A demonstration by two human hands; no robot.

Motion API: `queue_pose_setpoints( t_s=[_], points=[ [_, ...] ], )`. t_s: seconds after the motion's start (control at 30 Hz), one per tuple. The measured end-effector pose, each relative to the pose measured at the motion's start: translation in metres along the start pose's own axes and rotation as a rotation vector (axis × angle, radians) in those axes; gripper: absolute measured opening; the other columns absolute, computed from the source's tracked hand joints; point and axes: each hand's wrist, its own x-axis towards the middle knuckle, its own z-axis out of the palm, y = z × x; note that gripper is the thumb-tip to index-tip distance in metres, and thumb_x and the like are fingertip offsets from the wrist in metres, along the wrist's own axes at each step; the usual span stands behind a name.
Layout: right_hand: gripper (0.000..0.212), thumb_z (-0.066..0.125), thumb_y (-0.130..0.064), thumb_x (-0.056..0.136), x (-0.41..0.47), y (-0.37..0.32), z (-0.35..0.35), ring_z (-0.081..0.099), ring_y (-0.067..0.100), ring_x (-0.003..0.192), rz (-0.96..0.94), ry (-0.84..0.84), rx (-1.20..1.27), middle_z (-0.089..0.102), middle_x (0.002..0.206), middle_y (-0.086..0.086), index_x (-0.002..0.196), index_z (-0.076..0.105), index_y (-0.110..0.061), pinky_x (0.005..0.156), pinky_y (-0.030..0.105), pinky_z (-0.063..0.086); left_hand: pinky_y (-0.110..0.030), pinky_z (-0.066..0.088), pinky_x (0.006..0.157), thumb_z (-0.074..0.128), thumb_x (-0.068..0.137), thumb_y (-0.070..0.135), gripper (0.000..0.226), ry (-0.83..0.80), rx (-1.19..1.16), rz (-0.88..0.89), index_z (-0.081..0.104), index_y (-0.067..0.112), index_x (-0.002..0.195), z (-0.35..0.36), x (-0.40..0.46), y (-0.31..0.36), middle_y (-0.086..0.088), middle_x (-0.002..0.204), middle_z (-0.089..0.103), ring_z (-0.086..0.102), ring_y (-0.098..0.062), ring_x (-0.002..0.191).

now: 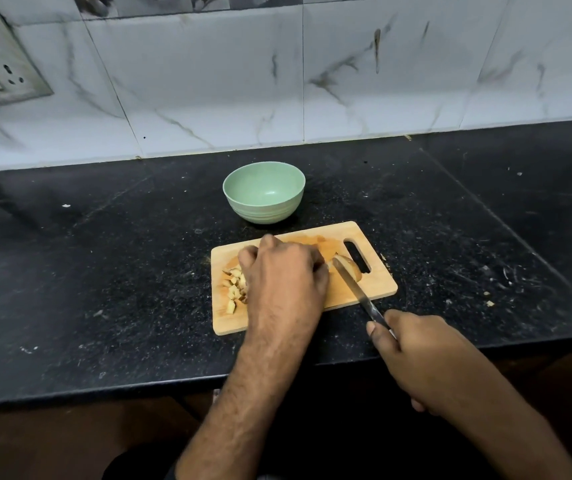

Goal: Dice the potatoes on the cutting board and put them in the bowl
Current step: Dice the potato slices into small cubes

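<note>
Partway — diced potato heaped on cutting board's left; green bowl behind, empty. Left hand curls over uncut potato piece; right hand grips knife — blade on it.

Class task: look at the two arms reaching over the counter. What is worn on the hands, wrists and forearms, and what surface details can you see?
Both are bare. The left hand and right hand wear no gloves, and no rings, watch or bracelet show. No sleeves cover the forearms in view. The left forearm shows visible hair. Dark clothing appears at the bottom edge, too dim to identify.
</note>
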Motion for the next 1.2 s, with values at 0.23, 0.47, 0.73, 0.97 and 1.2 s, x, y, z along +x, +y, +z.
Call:
queue_pose_setpoints(
  t_s=[0.23, 0.47, 0.73, 0.97, 1.2],
  points=[
    [0.038, 0.034, -0.053, 0.102, -0.003, 0.001, 0.002, 0.058, 0.011, 0.056, -0.021, 0.032, -0.009, 0.061, 0.069, 0.001, 0.082, 0.048, -0.024, 0.066, 0.037, 0.058, -0.039, 0.022, 0.093, 0.067, 0.091, 0.04, 0.017, -0.09, 0.003, -0.046, 0.076, 0.031, 0.101, 0.017, -0.006, 0.002, 0.009, 0.088, 0.07, 0.044, -0.017, 0.105],
    [0.039, 0.032, -0.054, 0.101, -0.011, 0.0, 0.013, 0.055, 0.011, 0.057, -0.045, 0.109, -0.034, 0.057, 0.067, -0.001, 0.079, 0.042, -0.023, 0.064, 0.034, 0.051, -0.041, 0.021, 0.095, 0.069, 0.089, 0.027, 0.018, -0.057, -0.033, -0.01, 0.075, 0.034, 0.104, 0.022, -0.018, 0.005, 0.01, 0.093, 0.068, 0.04, -0.017, 0.109],
    [0.034, 0.026, -0.051, 0.104, -0.019, -0.003, 0.007, 0.05, 0.015, 0.072, -0.063, 0.124, -0.135, 0.052, 0.073, -0.006, 0.082, 0.038, -0.028, 0.063, 0.032, 0.04, -0.038, 0.018, 0.093, 0.073, 0.087, 0.029, 0.019, -0.023, -0.075, 0.025, 0.075, 0.035, 0.105, 0.027, -0.015, -0.003, 0.011, 0.091, 0.064, 0.041, -0.015, 0.108],
    [0.027, 0.026, -0.039, 0.107, -0.011, -0.007, 0.015, 0.052, 0.021, 0.073, -0.09, 0.092, -0.159, 0.05, 0.074, -0.006, 0.108, 0.05, -0.025, 0.066, 0.033, 0.046, -0.031, 0.013, 0.085, 0.074, 0.086, 0.036, 0.017, -0.02, -0.102, 0.01, 0.076, 0.035, 0.102, 0.03, -0.013, -0.006, 0.016, 0.092, 0.067, 0.038, -0.01, 0.102],
    [0.027, 0.021, -0.045, 0.106, -0.023, -0.01, 0.011, 0.051, 0.018, 0.073, -0.115, 0.152, -0.166, 0.049, 0.074, -0.007, 0.098, 0.042, -0.03, 0.065, 0.032, 0.043, -0.03, 0.011, 0.083, 0.072, 0.087, 0.039, 0.017, -0.016, -0.086, -0.016, 0.075, 0.034, 0.103, 0.029, -0.015, -0.006, 0.016, 0.091, 0.068, 0.039, -0.011, 0.101]
  ],
)
